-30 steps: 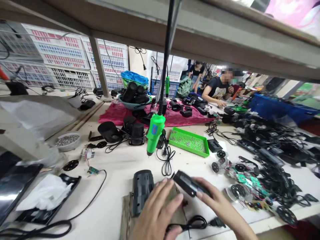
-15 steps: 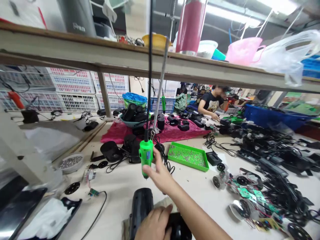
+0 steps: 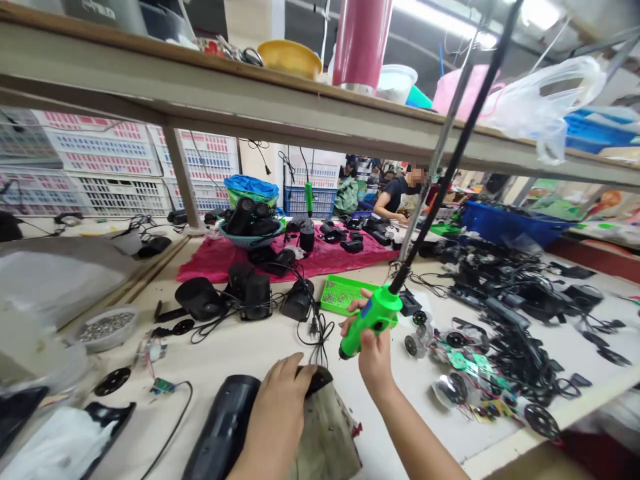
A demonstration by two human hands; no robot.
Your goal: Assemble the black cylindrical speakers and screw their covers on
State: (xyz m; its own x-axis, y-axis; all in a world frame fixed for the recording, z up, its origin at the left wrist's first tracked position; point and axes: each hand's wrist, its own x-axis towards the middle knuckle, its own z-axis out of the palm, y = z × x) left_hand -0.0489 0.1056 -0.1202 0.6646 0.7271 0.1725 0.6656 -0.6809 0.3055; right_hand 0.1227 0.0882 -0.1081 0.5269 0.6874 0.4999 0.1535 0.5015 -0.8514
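My right hand (image 3: pixel 375 353) is wrapped round a green electric screwdriver (image 3: pixel 373 319). The tool is tilted, its tip pointing down and left, with a black cable and a metal rod rising from its top end. My left hand (image 3: pixel 280 403) grips a black plastic part (image 3: pixel 319 381), mostly hidden under the fingers. That part is at the far end of a worn grey-tan pad (image 3: pixel 325 437). Just left of this hand lies a long black rounded housing (image 3: pixel 223 427). Behind the screwdriver is a green tray (image 3: pixel 340 295) of small screws.
A bowl of small metal pieces (image 3: pixel 107 327) stands at left. Black housings and cords (image 3: pixel 255 293) lie behind my hands. Circuit boards (image 3: pixel 467 363) and piled black parts (image 3: pixel 515 333) cover the right side. A shelf (image 3: pixel 300 100) crosses overhead. A person (image 3: pixel 397 197) sits beyond.
My right hand has closed round the screwdriver and drawn it right, tilting it from upright. My left hand has shifted to the pad's far end. The camera view has turned slightly right.
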